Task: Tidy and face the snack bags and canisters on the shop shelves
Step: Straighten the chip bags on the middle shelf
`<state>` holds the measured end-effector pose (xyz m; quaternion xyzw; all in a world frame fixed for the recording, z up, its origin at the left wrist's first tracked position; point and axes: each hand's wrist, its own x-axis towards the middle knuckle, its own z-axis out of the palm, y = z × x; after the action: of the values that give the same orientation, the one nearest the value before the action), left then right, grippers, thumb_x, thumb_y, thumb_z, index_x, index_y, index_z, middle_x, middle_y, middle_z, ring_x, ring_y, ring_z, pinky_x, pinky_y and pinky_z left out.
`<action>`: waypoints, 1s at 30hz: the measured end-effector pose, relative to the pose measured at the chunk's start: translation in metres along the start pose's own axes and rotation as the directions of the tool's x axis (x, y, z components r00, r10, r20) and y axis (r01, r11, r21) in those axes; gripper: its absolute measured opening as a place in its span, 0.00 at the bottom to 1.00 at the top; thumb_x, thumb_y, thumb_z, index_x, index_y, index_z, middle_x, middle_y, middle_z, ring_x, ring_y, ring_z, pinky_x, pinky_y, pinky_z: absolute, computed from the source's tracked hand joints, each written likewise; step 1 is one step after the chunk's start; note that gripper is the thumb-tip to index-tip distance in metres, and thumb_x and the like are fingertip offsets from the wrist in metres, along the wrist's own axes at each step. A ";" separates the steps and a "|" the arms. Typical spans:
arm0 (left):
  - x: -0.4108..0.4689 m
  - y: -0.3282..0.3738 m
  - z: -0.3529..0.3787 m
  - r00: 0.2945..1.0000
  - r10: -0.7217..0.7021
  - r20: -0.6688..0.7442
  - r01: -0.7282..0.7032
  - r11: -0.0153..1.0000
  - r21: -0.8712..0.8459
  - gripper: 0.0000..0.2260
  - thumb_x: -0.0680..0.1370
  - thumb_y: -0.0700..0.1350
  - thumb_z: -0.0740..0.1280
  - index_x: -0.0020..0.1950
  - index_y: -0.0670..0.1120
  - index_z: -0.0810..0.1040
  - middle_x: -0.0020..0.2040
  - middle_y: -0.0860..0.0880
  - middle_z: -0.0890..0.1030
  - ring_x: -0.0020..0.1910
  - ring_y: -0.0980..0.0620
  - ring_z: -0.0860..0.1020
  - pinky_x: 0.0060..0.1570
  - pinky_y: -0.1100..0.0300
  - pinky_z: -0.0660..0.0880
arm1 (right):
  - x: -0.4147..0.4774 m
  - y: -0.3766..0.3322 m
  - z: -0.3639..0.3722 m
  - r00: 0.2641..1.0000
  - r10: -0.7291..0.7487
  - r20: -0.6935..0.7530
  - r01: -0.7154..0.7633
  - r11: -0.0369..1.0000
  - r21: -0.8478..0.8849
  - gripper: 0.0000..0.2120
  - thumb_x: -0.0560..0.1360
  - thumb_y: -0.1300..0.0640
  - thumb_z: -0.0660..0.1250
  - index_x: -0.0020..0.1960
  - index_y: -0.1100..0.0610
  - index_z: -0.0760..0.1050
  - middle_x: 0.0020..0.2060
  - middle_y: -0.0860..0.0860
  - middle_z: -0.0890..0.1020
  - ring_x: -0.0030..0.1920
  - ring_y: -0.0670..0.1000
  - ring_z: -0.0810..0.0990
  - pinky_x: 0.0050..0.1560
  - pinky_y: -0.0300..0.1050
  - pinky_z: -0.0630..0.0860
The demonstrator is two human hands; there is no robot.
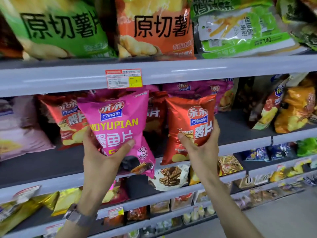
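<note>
So: two bags held, one per hand, both in front of the middle shelf (238,124) near its front edge. Left hand (101,157) grips the pink bag (118,124) low down, thumb across the front, fingers behind. Right hand (200,148) grips the red bag (188,122) low on its right side, thumb on the front, fingers curled round the edge. Both fronts face the camera, long axes roughly vertical; the pink top leans left, the red top slightly right. One more red bag (68,117) stands behind on the left, purple bags (197,88) at the back. Three big bags are on the shelf above: green (56,26), orange (154,26), pale green fries (240,28). One price tag (123,79) sits on the rail just above the pink bag. One watch (77,215) on the left wrist.
</note>
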<state>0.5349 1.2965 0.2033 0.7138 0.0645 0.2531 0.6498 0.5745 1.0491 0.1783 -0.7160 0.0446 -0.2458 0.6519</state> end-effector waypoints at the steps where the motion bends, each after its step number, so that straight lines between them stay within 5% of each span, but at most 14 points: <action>1: -0.003 0.000 -0.010 1.000 0.003 -0.019 -0.003 1.000 0.002 0.44 0.64 0.51 0.84 0.75 0.52 0.67 0.60 0.56 0.84 0.57 0.55 0.85 0.60 0.48 0.81 | -0.003 -0.001 0.011 1.000 0.001 0.022 -0.001 1.000 -0.003 0.50 0.69 0.50 0.83 0.80 0.40 0.55 0.63 0.42 0.79 0.57 0.39 0.82 0.55 0.35 0.80; 3: -0.006 -0.001 -0.030 0.998 -0.003 -0.066 0.003 1.000 0.007 0.44 0.64 0.51 0.84 0.76 0.53 0.67 0.60 0.57 0.84 0.57 0.56 0.85 0.60 0.48 0.81 | -0.006 -0.002 0.034 0.998 -0.013 0.056 0.014 1.000 -0.025 0.50 0.68 0.48 0.83 0.79 0.40 0.56 0.63 0.42 0.79 0.58 0.38 0.81 0.56 0.35 0.80; 6: -0.007 -0.004 -0.061 0.992 -0.004 -0.130 0.006 1.000 0.013 0.45 0.64 0.52 0.83 0.76 0.52 0.67 0.62 0.55 0.83 0.58 0.55 0.84 0.60 0.46 0.81 | -0.006 -0.001 0.069 0.999 -0.038 0.033 0.042 0.991 -0.130 0.54 0.64 0.38 0.82 0.80 0.39 0.54 0.68 0.43 0.76 0.66 0.46 0.78 0.67 0.55 0.77; 9: -0.010 -0.003 -0.084 0.987 -0.006 -0.161 0.009 1.000 0.017 0.44 0.64 0.52 0.83 0.76 0.52 0.66 0.61 0.55 0.83 0.56 0.56 0.84 0.57 0.50 0.81 | -0.005 0.004 0.099 0.998 -0.059 -0.034 0.046 0.952 -0.303 0.56 0.64 0.36 0.80 0.82 0.46 0.52 0.75 0.49 0.71 0.74 0.54 0.70 0.74 0.65 0.67; 19: -0.020 -0.008 -0.097 0.993 0.008 -0.117 -0.002 0.999 0.051 0.45 0.68 0.47 0.84 0.79 0.53 0.63 0.61 0.58 0.83 0.57 0.58 0.84 0.59 0.50 0.82 | 0.007 0.016 0.136 0.999 -0.034 -0.033 0.018 0.917 -0.400 0.55 0.68 0.37 0.78 0.83 0.49 0.50 0.73 0.56 0.70 0.74 0.61 0.68 0.73 0.66 0.62; 24: -0.027 -0.005 -0.081 0.999 0.008 -0.046 -0.006 0.999 0.034 0.46 0.69 0.46 0.84 0.79 0.55 0.62 0.62 0.62 0.82 0.59 0.61 0.83 0.57 0.61 0.81 | -0.001 0.019 0.129 0.999 -0.040 -0.032 0.023 0.906 -0.422 0.57 0.67 0.36 0.79 0.83 0.50 0.49 0.77 0.57 0.67 0.76 0.61 0.65 0.74 0.67 0.61; 27: -0.029 0.000 -0.067 0.999 0.014 0.029 -0.015 0.999 0.029 0.47 0.69 0.46 0.84 0.80 0.57 0.61 0.63 0.63 0.81 0.60 0.62 0.82 0.54 0.65 0.81 | -0.012 0.020 0.116 0.999 -0.031 -0.041 0.014 0.932 -0.362 0.56 0.68 0.36 0.79 0.83 0.50 0.50 0.78 0.55 0.64 0.79 0.59 0.60 0.76 0.69 0.57; 30: -0.025 0.000 -0.053 0.996 0.016 0.083 -0.018 1.000 0.023 0.48 0.69 0.47 0.84 0.80 0.60 0.60 0.65 0.60 0.81 0.61 0.59 0.82 0.57 0.58 0.82 | -0.029 0.014 0.096 0.999 -0.045 -0.021 0.039 0.974 -0.222 0.47 0.70 0.38 0.76 0.81 0.47 0.57 0.74 0.48 0.67 0.77 0.52 0.63 0.75 0.66 0.63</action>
<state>0.4897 1.3330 0.1979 0.7320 0.0345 0.2279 0.6412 0.5927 1.1459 0.1537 -0.7815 0.0653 -0.2623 0.5623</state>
